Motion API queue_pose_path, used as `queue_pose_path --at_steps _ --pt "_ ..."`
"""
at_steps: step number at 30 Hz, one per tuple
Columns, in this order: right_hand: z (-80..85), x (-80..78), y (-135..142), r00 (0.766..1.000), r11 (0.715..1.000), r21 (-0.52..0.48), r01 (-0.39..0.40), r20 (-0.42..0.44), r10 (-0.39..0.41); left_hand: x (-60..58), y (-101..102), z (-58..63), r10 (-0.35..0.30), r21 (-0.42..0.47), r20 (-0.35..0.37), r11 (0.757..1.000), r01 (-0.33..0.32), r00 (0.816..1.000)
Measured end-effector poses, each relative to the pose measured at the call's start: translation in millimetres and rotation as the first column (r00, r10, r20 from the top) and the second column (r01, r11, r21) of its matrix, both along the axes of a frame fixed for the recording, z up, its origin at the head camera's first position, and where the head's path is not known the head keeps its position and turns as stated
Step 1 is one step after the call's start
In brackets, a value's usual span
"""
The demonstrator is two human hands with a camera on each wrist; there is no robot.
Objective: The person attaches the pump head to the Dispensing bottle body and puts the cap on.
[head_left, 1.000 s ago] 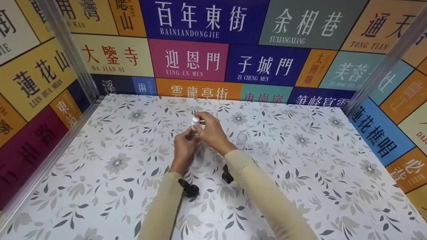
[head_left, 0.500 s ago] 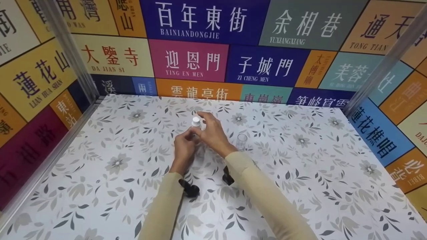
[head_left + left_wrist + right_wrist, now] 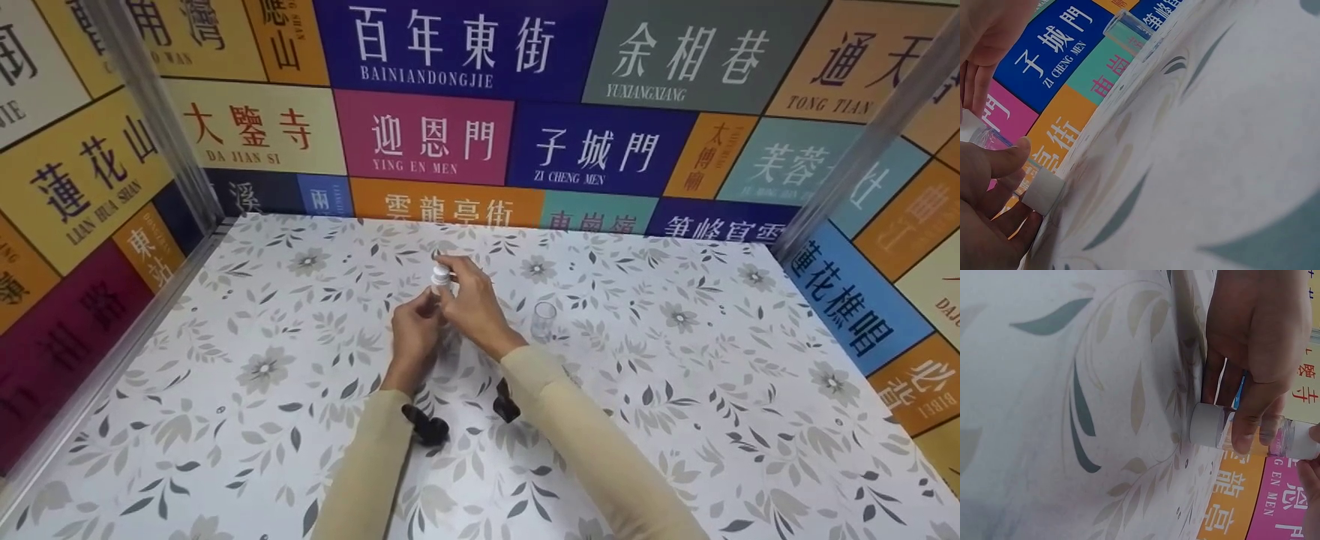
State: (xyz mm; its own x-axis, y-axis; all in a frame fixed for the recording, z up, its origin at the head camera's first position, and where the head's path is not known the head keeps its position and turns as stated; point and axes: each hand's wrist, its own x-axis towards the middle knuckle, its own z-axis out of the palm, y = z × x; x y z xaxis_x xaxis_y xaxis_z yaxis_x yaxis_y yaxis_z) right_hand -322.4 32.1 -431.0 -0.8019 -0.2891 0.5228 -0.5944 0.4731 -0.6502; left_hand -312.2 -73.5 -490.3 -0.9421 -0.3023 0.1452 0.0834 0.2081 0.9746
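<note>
A small clear bottle (image 3: 1227, 430) with a white base (image 3: 1043, 191) and a stepped white top (image 3: 441, 275) stands upright, at or just above the table surface. My left hand (image 3: 415, 330) pinches its clear body between thumb and fingers, low down. My right hand (image 3: 476, 304) is at the upper end. In the right wrist view, right fingertips (image 3: 1313, 472) pinch the white top from both sides. The left hand (image 3: 1261, 343) hides part of the bottle there, and the hands cover much of it in the head view.
A clear, cup-like cylinder (image 3: 544, 321) stands on the table to the right of the hands. The table has a leaf-patterned white cover (image 3: 675, 420). Panels with lettering (image 3: 424, 135) wall it at the back and sides. Black cameras (image 3: 427, 426) sit at both wrists.
The right fingers held the white top, loosened away from it half a second ago, and now are round it again. The left hand has kept its hold on the bottle.
</note>
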Motion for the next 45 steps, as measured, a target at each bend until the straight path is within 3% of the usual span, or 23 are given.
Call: queue_pose_path --at_steps 15,21,29,34,45 --pt "0.4 0.5 4 0.996 0.998 -0.046 0.035 0.087 -0.031 -0.9 0 0.2 0.002 -0.016 -0.012 1.000 -0.002 1.000" --pt "3.1 4.8 -2 0.994 0.996 -0.028 0.083 0.066 -0.081 0.0 0 -1.5 0.006 0.003 -0.034 1.000 -0.006 0.999" --pt "-3.4 4.8 -4 0.998 0.996 -0.078 0.050 0.028 -0.048 0.9 0 -1.3 -0.007 0.031 -0.013 0.999 0.007 1.000" --pt "-5.4 3.3 -5 0.998 0.991 -0.127 0.048 0.036 -0.044 1.7 0 0.4 -0.004 0.001 -0.036 1.000 0.004 0.999" --pt "-16.7 -0.7 -3 0.999 0.971 -0.239 0.013 0.050 -0.001 1.3 0 0.5 0.000 0.011 -0.009 1.000 0.000 1.000"
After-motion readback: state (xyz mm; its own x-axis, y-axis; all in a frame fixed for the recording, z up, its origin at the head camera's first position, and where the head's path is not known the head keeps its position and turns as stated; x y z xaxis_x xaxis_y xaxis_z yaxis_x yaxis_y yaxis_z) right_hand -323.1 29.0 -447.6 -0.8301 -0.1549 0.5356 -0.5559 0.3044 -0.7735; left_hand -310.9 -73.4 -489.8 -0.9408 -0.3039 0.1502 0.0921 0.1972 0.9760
